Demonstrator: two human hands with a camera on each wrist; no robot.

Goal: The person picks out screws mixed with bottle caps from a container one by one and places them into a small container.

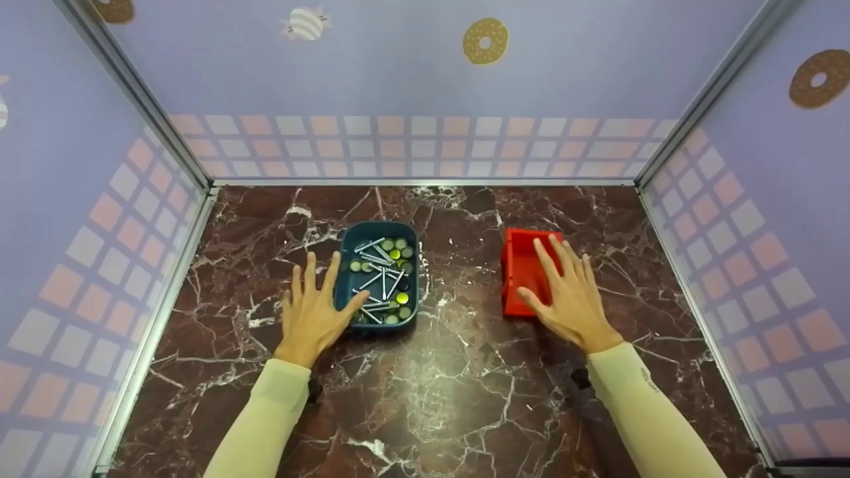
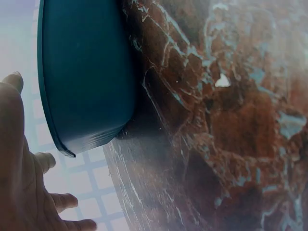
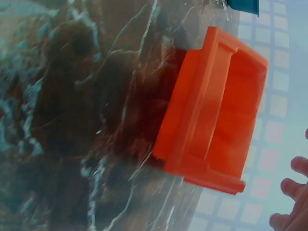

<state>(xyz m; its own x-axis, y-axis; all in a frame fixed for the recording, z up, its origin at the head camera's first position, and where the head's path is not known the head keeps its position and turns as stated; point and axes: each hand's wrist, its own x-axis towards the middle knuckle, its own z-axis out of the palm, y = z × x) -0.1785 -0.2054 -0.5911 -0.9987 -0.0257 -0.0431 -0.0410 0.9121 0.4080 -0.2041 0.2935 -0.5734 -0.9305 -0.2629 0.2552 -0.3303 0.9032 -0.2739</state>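
A dark teal tray (image 1: 380, 227) stands left of centre, with several screws (image 1: 384, 282) and several round yellow-green discs (image 1: 402, 298) lying in it. My left hand (image 1: 315, 318) is spread at the tray's left side, its thumb over the front left part of the tray; contact cannot be told. In the left wrist view the tray's outer wall (image 2: 86, 72) rises beside the fingers. To the right is a red bin (image 1: 521, 265), with no contents visible. My right hand (image 1: 570, 302) hovers with straight, spread fingers over its right side, hiding part of it.
Both containers rest on a dark red marbled table (image 1: 425, 392). Lilac walls with printed squares (image 1: 412, 73) enclose it at the back, left and right. Metal strips (image 1: 425, 182) run along the table's edges.
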